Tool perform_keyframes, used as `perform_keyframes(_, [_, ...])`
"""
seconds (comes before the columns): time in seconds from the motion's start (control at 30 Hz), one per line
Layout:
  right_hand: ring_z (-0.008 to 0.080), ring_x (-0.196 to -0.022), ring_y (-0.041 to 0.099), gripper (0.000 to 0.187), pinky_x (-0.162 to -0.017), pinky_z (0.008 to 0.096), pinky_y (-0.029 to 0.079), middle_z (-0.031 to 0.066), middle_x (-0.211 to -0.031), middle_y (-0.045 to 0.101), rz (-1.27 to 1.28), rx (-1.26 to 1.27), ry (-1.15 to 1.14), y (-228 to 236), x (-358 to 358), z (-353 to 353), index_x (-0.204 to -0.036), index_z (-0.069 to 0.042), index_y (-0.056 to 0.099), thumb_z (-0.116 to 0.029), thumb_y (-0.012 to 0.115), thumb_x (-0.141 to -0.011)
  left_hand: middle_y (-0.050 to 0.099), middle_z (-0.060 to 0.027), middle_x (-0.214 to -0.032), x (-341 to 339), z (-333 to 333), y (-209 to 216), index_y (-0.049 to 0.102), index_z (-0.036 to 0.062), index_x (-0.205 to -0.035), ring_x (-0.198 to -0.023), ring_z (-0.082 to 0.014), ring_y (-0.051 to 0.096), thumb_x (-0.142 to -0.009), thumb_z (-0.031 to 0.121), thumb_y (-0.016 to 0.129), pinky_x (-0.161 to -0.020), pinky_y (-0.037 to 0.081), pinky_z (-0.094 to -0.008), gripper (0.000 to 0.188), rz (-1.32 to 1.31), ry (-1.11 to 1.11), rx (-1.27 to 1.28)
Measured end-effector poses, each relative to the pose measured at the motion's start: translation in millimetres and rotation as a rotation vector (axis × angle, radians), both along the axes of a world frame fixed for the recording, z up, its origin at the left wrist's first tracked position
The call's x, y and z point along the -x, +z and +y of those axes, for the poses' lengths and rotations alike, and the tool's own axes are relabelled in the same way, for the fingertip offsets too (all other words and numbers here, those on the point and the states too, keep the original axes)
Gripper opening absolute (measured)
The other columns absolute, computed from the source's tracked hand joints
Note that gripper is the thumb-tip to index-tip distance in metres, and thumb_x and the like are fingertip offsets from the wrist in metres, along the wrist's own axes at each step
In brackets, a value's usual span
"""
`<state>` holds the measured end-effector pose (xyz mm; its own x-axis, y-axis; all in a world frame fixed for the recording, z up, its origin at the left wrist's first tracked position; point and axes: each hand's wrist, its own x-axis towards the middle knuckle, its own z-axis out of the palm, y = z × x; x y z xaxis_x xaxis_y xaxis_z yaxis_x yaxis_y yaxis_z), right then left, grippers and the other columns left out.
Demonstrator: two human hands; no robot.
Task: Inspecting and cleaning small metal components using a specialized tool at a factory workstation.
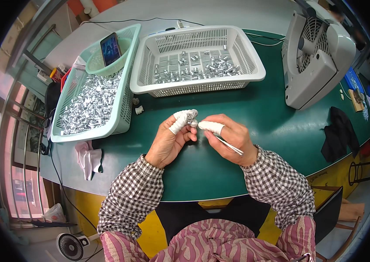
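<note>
Over the middle of the green table, my left hand [169, 137] pinches a small silvery metal fitting [192, 123] between thumb and fingers; white finger covers wrap some of its digits. Close beside it, my right hand [233, 139], also with a white finger cover, is closed around a thin white stick [233, 147], perhaps a cotton swab. The stick's tail points down to the right, and its working end is hidden by the fingers near the fitting. Beyond my hands, a white plastic basket [198, 85] holds scattered metal fittings [220, 67].
At left, a pale green basket [119, 118] is heaped with metal fittings, with a bowl [121, 65] and a phone [110, 49] on top. A large grey fan [311, 74] stands at right, near a black cloth [340, 133]. A pale cloth [88, 158] lies at the left edge.
</note>
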<state>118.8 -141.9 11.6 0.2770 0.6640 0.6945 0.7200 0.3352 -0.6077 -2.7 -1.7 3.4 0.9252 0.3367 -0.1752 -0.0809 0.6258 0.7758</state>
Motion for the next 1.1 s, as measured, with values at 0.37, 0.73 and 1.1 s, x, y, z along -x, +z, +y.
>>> perform_keyframes(0.37, [0.025, -0.051, 0.053, 0.011, -0.044, 0.0329, 0.043, 0.0117, -0.072, 0.053, -0.287, 0.237, -0.01, -8.7, 6.2, -1.0, -0.073, 0.002, 0.05, 0.001, 0.06, -0.077, 0.052, -0.0012, -0.077, -0.1, -9.5, 1.9, 0.053, -0.0001, -0.108, -0.064, -0.0093, 0.049, -0.093, 0.025, 0.047, -0.056, 0.043, -0.0226, 0.03, -0.004, -0.038, 0.089])
perform_keyframes(0.73, [0.0202, -0.051, 0.054, 0.011, -0.045, 0.0302, 0.047, 0.0117, -0.066, 0.05, -0.829, 0.288, -0.156, -9.6, 7.8, 3.4, -0.067, -0.002, 0.045, -0.003, 0.055, -0.066, 0.049, 0.0009, -0.073, 7.8, -12.5, -1.5, 0.053, 0.0014, -0.097, -0.055, -0.0069, 0.042, -0.094, 0.034, 0.041, -0.047, 0.039, -0.0213, 0.034, 0.2, -0.089, -0.261])
perform_keyframes(1.1, [0.0092, -0.042, 0.046, 0.02, -0.04, 0.0243, 0.042, 0.007, -0.062, 0.053, 0.885, 0.288, 0.28, 14.9, 27.3, 20.4, -0.076, 0.002, 0.05, -0.012, 0.044, -0.09, 0.05, 0.0007, -0.076, 1.1, -17.8, 16.9, 0.052, 0.0007, -0.112, -0.059, -0.0053, 0.042, -0.093, 0.033, 0.044, -0.046, 0.035, -0.0167, 0.037, -0.001, 0.043, 0.067])
